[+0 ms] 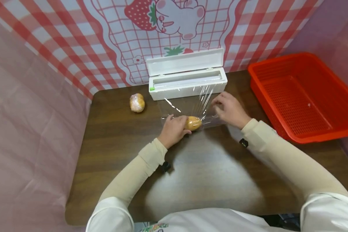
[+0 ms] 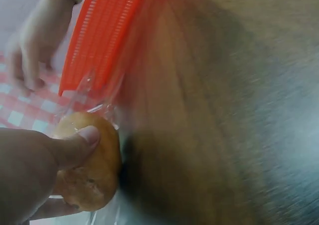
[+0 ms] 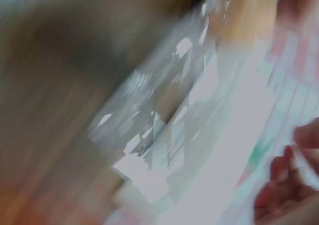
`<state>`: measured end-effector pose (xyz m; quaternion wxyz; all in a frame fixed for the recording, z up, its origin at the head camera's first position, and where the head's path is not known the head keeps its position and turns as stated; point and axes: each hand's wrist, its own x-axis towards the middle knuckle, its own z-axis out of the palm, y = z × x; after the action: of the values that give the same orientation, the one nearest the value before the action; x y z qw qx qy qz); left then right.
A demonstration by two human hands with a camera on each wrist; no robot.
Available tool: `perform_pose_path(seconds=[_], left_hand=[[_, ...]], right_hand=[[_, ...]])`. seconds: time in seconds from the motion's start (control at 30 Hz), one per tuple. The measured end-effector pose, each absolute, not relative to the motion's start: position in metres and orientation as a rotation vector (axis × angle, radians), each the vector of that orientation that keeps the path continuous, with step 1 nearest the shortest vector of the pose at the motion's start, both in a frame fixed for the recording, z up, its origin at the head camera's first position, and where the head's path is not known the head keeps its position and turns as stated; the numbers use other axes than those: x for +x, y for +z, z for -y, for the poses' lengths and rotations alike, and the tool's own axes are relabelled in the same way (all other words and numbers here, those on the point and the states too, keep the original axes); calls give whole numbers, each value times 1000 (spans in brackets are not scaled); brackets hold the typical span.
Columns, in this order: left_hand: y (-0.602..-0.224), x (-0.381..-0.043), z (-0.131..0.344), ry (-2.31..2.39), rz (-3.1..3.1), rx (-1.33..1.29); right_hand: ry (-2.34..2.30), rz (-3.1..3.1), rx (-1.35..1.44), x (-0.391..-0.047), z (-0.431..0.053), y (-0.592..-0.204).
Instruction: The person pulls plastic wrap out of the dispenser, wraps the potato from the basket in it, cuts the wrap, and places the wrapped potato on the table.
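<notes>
A yellow-brown, potato-like item (image 1: 194, 123) lies on clear plastic wrap (image 1: 204, 100) on the table. My left hand (image 1: 175, 129) grips it, thumb (image 2: 88, 136) pressed on its surface in the left wrist view. The film runs from the white wrap box (image 1: 188, 90) down under the item, with shiny creases at its right. Over the film's right side hovers my right hand (image 1: 230, 109), fingers loosely bent. In the blurred right wrist view, those fingers (image 3: 286, 185) are apart from the film (image 3: 159, 120), with nothing between them.
A wrapped yellowish item (image 1: 137, 103) sits at the table's back left. The box's lid (image 1: 187, 61) stands raised against the checked cloth (image 1: 113, 42). A red plastic basket (image 1: 268, 106) occupies the right side, close to my right forearm.
</notes>
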<state>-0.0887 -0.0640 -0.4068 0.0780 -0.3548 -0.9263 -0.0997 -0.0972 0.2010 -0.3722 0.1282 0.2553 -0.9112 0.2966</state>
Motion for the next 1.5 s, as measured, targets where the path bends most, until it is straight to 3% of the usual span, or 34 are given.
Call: perform_pose_path(seconds=[0.2, 0.43, 0.77, 1.03, 1.5], left_hand=[[-398, -102, 67, -383, 2869, -1053], [-392, -112, 67, -441, 2967, -1107], [-393, -117, 71, -224, 2958, -967], [-408, -102, 66, 30, 2431, -1155], [-412, -121, 55, 137, 2538, -1091]], right_hand=[[374, 2496, 1155, -77, -141, -385], [266, 2641, 1080, -90, -137, -405], [365, 2793, 1075, -118, -141, -396], [507, 2953, 1032, -134, -145, -389], [574, 3047, 886, -140, -150, -388]])
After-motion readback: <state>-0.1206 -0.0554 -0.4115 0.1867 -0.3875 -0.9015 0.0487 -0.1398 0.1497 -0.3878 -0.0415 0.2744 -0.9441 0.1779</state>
